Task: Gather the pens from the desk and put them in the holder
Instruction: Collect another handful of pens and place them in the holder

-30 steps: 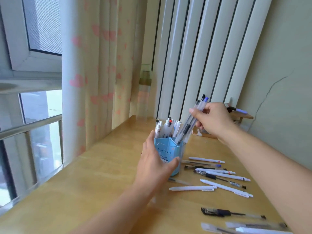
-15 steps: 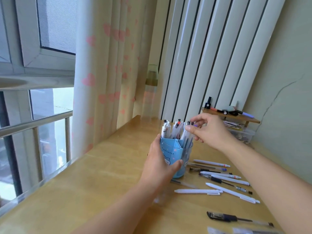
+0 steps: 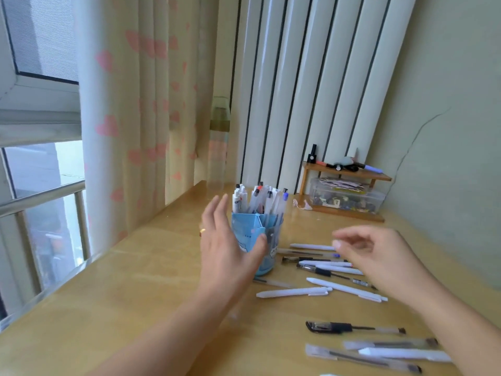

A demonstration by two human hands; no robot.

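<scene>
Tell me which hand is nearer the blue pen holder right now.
Left. The left hand is right against the blue pen holder, thumb at its front. The right hand hovers apart, over the loose pens.

Glossy wooden desk (image 3: 135, 294), blue paper-looking holder (image 3: 248, 234) (creased at the rim), matt white plastic pens (image 3: 294, 291), soft cloth curtain (image 3: 141, 104).

This looks like a corner of someone's home, a bedroom or study nook. A pale curtain (image 3: 130, 109) printed with pink hearts hangs beside the window (image 3: 40, 164), and the wooden desk (image 3: 130, 289) runs along under it. At the far end a little wooden shelf (image 3: 349, 172) holds small odds and ends above a clear plastic box (image 3: 349, 198) of clutter. The green wall (image 3: 444, 126) shows a crack.
</scene>
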